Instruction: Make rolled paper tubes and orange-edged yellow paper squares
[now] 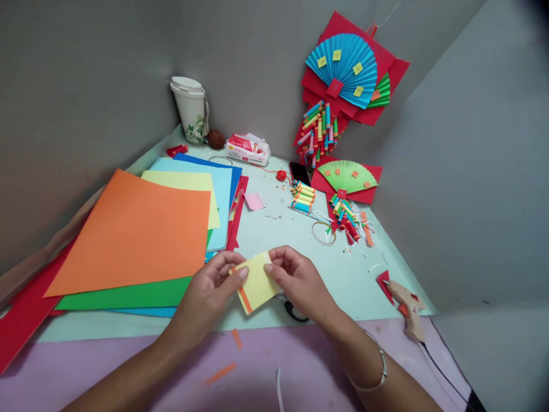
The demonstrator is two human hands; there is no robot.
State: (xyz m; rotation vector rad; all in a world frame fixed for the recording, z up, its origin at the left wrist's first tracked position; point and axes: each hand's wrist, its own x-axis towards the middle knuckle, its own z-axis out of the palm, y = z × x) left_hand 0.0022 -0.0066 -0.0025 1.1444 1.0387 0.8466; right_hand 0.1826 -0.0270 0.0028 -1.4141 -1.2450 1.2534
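Observation:
Both hands hold a small yellow paper piece (256, 284) with an orange strip along its lower edge, just above the near part of the table. My left hand (213, 289) pinches its left side, thumb on top. My right hand (295, 278) pinches its right edge, fingers curled. Under my right hand lie black-handled scissors (295, 312), mostly hidden.
A stack of coloured paper sheets (137, 234) lies at the left, orange on top. A glue gun (408, 303) rests at the right. Paper-roll bundles (302, 197), a green fan (346, 176), a tape ring (323, 233) and scraps lie beyond. A cup (191, 110), a tissue pack (247, 149) and a hanging blue fan decoration (343, 68) are at the back.

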